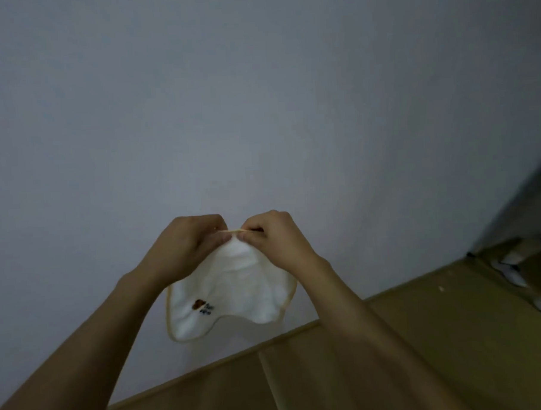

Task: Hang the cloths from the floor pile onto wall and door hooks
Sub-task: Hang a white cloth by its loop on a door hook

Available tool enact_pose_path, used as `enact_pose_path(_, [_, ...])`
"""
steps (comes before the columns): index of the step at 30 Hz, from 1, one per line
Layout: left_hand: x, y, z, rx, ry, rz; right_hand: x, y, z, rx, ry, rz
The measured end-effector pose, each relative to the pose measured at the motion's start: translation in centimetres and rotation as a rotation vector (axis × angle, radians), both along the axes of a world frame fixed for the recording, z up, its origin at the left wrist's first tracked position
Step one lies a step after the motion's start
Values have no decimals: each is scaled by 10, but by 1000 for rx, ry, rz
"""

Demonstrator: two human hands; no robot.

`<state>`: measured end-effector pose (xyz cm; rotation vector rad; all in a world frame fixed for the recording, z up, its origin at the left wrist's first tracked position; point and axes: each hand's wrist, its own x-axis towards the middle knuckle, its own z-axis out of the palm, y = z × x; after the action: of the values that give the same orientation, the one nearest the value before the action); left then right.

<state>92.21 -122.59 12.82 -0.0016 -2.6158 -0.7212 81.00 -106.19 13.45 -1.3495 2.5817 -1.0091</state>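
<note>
Step in hand, as judged: opening the hanging loop (233, 230) at the top corner of the white cloth (233, 296) so it can go over a hook. No hook visible anywhere in view, only bare grey wall (258, 97). To do it well: keep loop pulled taut between both hands, spread wide enough to slip over a hook tip, hold cloth high so its weight hangs free and does not twist the loop; find the hook before letting go with either hand.

Left hand (184, 242): fingers curled tight, pinching left end of the thin tan loop; fingertips hidden behind the knuckles, so exact contact unclear. Right hand (273, 238): fingers (255, 233) curled, thumb and forefinger pinching right end of loop and cloth corner. Hands nearly touching, loop stretched short between them.

Cloth location: held in the air in front of the wall, above tan floor (393, 354), draping down below both hands, tan trim edge, small brown embroidered mark (200, 305) at lower left. Blurred items on floor at far right (532, 274), possibly the pile, cannot tell.
</note>
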Motion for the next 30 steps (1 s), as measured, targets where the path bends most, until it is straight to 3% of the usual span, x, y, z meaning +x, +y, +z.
enact_pose_path(7, [-111,122,3,-135,3,-146,-77,144,-7,-1,-33,-188])
enact_pose_path(14, [-210,242,-12,-143,7,-330,-137,275,-19,-19,-75,-379])
enact_pose_path(30, [-459,422,-32,-122,-48,-678,-287,473,-38,-3,-49,-792])
